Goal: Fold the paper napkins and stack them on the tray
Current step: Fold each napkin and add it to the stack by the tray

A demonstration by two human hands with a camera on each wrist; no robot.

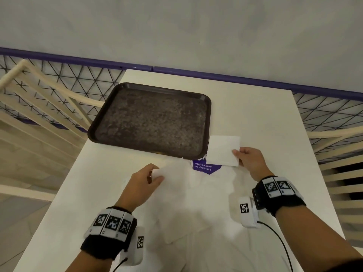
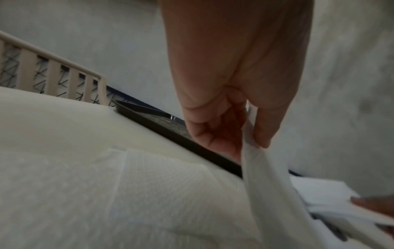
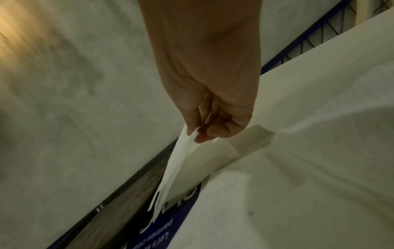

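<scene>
Both hands pinch napkins: right hand (image 1: 250, 160) folded napkin (image 1: 224, 150), left hand (image 1: 141, 185) flat napkin (image 1: 172, 173).

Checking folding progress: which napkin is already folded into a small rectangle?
The napkin pinched by the right hand, beside the tray; the left hand's is unfolded.

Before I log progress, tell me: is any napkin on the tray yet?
No: the tray holds nothing; the right hand holds the folded napkin beside it.

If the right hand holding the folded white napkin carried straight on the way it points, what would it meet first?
Probably the dark brown rectangular tray: the right hand points forward-left, its folded white paper napkin beside the tray's near right corner. Height above it is unclear.
</scene>
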